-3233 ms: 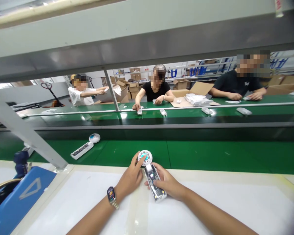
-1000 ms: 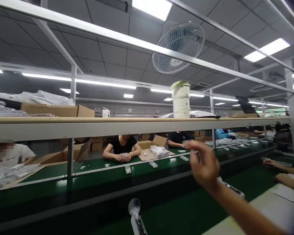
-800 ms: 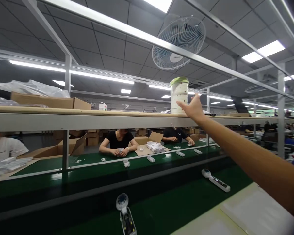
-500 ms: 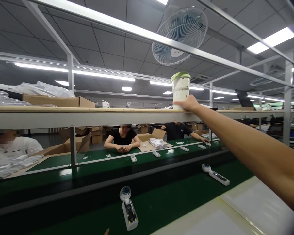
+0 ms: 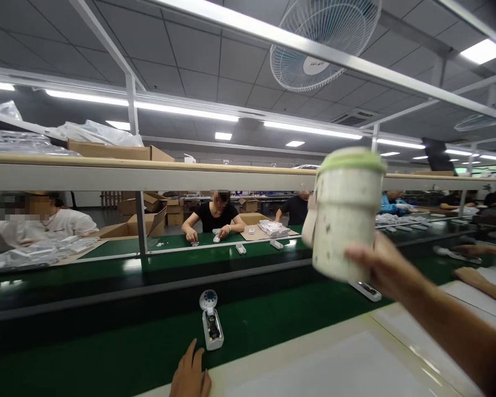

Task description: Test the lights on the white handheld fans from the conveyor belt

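Observation:
My right hand (image 5: pixel 382 264) is closed around the lower part of a pale tumbler (image 5: pixel 345 215) with a green lid, held up in the air over the belt and slightly blurred. At the bottom of the view, my left hand (image 5: pixel 190 372) has its fingers apart and holds nothing. Just beyond its fingertips lies a white handheld device (image 5: pixel 213 325) with a round head and an uncovered body showing inner parts. A second white device (image 5: pixel 367 290) is partly hidden behind the tumbler and my right hand.
A green conveyor belt (image 5: pixel 264 325) runs past a white worktop (image 5: pixel 314 366). Above it spans a shelf (image 5: pixel 231 175) bearing a cardboard box (image 5: pixel 111 151). Several co-workers sit opposite, one in black (image 5: pixel 215 218). Another person's hands (image 5: pixel 475 275) are at right. A fan (image 5: pixel 322 44) hangs overhead.
The tumbler has left the shelf and come down and nearer, in my right hand. My left hand has come further into view beside the device. The view has tilted downward.

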Demonstrator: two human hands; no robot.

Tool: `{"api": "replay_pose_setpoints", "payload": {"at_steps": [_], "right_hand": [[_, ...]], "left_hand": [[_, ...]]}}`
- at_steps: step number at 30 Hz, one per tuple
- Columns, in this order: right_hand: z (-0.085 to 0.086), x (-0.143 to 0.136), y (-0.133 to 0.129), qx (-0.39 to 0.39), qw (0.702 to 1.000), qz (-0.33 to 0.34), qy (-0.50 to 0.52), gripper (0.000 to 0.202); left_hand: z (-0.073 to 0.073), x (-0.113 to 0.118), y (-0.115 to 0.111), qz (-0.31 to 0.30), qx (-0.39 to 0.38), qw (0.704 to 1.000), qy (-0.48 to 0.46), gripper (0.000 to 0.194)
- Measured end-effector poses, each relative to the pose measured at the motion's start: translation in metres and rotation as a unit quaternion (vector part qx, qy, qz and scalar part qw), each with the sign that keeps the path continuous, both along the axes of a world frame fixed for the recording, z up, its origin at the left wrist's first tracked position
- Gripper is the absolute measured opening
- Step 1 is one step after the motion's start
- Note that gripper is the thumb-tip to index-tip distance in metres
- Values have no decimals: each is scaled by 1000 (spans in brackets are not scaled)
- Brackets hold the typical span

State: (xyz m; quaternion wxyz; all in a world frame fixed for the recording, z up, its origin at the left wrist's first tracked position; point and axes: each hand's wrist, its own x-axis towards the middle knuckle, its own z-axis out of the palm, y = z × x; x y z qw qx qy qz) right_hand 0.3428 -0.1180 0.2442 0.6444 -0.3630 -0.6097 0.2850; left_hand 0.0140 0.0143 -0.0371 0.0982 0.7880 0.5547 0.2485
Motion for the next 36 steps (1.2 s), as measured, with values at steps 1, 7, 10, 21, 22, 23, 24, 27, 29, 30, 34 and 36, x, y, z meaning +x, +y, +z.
{"api": "replay_pose_setpoints", "payload": {"at_steps": [1,7,10,21,22,23,24,27,29,30,34,36], "right_hand": [[-35,-7,-5,-43,999,31,15,61],[-213,-59,-12,-243,966,-82,14,81],[-246,-79,-10,-275,955,-107,14,81],[-260,-75,5,-269,955,108,-65,73],[-260,-76,6,-274,953,114,-65,71],[-259,-77,6,-276,951,122,-68,70],[-255,-78,5,-274,949,134,-75,70],[-230,-81,0,-227,949,181,-123,80],[-210,-79,-4,-186,944,211,-170,88],[-201,-77,-5,-175,941,222,-188,88],[-184,-61,-10,-172,939,216,-206,91],[-181,-51,-13,-155,950,186,-199,104]], "left_hand": [[1,0,-3,3,8,1000,-4,46],[2,5,-10,39,44,998,34,44],[3,6,-12,52,72,994,62,40],[-7,0,-10,63,124,987,80,33],[-7,0,-10,64,128,986,81,33],[-7,0,-11,63,132,986,83,33],[-7,0,-11,61,136,985,85,33],[-7,1,-11,61,158,982,86,33],[-6,2,-12,56,164,981,85,33],[-5,2,-12,53,163,982,84,33],[-2,3,-13,71,156,982,81,38],[-1,4,-12,86,157,981,77,40]]}}
